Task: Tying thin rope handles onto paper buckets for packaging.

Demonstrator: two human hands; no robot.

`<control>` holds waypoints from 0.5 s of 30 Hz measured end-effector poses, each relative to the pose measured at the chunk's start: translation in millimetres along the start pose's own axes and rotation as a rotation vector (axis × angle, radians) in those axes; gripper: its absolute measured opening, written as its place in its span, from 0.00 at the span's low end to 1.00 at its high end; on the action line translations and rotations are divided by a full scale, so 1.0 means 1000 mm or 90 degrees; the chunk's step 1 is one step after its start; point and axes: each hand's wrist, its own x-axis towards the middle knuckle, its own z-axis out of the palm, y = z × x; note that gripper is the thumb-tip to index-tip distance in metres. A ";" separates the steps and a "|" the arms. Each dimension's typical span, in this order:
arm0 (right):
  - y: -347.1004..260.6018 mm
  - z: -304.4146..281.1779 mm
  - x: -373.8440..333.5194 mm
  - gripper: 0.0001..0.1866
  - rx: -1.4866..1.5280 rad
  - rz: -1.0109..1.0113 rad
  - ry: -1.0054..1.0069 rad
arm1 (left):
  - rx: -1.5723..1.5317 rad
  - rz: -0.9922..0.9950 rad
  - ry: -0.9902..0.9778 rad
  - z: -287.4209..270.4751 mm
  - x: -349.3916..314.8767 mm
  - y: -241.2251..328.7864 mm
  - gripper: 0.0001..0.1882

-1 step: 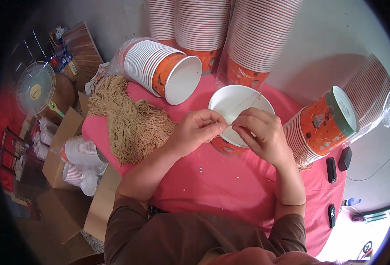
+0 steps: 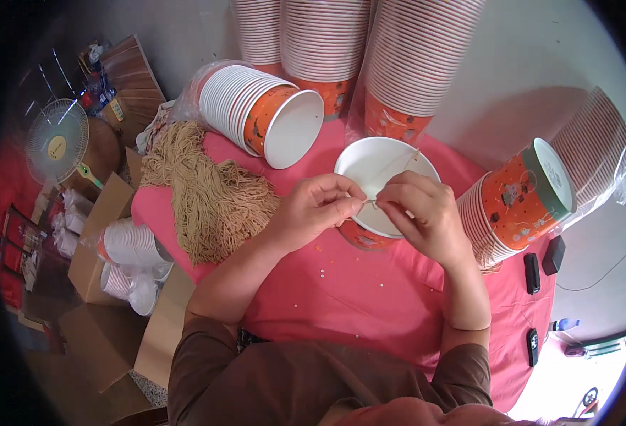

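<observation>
An orange paper bucket [image 2: 375, 153] with a white inside stands on the pink cloth, its mouth turned up toward me. A thin tan string [image 2: 392, 169] runs across its opening to a small knot by the far right rim. Over the near rim, my left hand [image 2: 320, 209] and my right hand [image 2: 423, 213] face each other with fingertips nearly touching. Both pinch the string, thumb against finger, and a short piece of it shows between them. The fingers cover the rest of the string and part of the rim.
A heap of tan strings [image 2: 217, 202] lies left of the bucket. Nested buckets lie behind it [image 2: 238, 106] and to the right [image 2: 515, 199]; tall bagged stacks [image 2: 419, 57] stand at the back. Small black objects [image 2: 532, 273] lie at the right edge. Cardboard boxes [image 2: 103, 248] stand at left.
My right fingertips have shifted very slightly, and a little more string shows between the hands. The bucket and everything else look the same.
</observation>
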 end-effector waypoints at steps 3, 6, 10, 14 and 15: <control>0.001 -0.009 0.000 0.06 0.030 0.034 0.015 | 0.058 0.047 0.023 -0.001 -0.002 -0.003 0.07; -0.002 -0.014 -0.001 0.05 0.068 0.073 0.012 | 0.081 0.059 0.016 -0.006 -0.003 -0.005 0.06; -0.003 -0.013 -0.002 0.05 0.084 0.071 -0.019 | 0.062 0.019 0.002 -0.007 -0.004 0.004 0.06; -0.007 -0.006 -0.002 0.05 0.084 0.038 -0.047 | 0.020 -0.029 -0.002 -0.004 -0.006 0.005 0.05; -0.007 -0.003 -0.001 0.05 0.082 0.041 -0.045 | 0.034 -0.027 -0.004 -0.002 -0.006 0.004 0.05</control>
